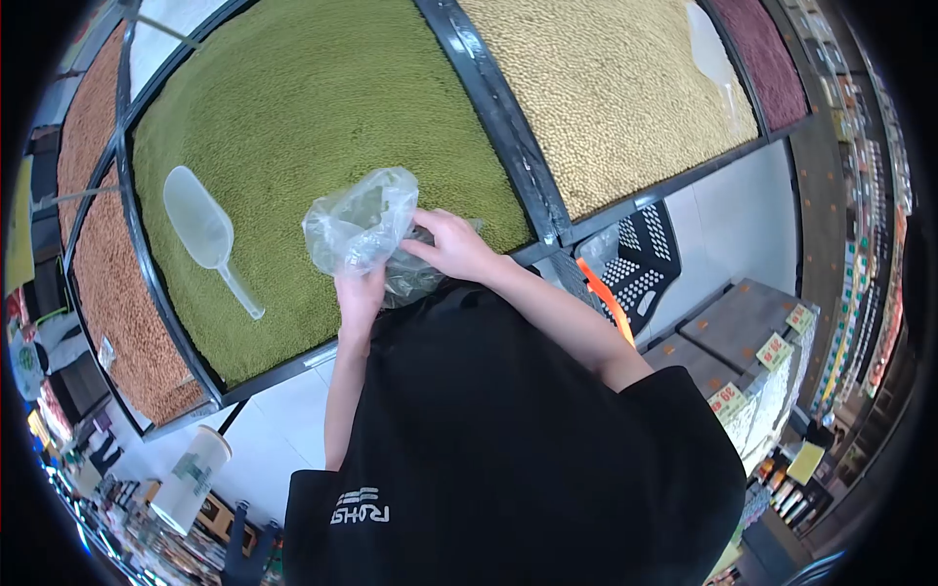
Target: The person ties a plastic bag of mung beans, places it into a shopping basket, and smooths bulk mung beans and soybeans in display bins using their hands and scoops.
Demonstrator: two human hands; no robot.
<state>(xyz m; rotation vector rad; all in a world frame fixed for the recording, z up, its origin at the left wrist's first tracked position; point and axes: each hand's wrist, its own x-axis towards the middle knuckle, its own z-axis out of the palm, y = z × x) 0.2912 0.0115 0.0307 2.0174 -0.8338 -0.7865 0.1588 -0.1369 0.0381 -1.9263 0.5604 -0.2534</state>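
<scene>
A clear plastic bag [354, 223] is held in front of my body, over the near part of a bin of small green beans [332, 88]. Its mouth looks partly spread, and crumpled film hangs down behind my hands. My left hand [360, 293] is closed on the bag's lower left side, fingers partly hidden by the film. My right hand [454, 246] pinches the bag's right edge. To the left, a translucent white scoop [200, 220] lies on the green beans, its handle pointing towards me.
Right of a black divider [498, 107] is a bin of pale yellow beans [606, 107] with another scoop [710, 47]. Reddish-brown beans [122, 293] fill the left bin. A black basket [640, 264] with an orange handle [604, 293] sits below. Price-tagged boxes [743, 337] stand at right.
</scene>
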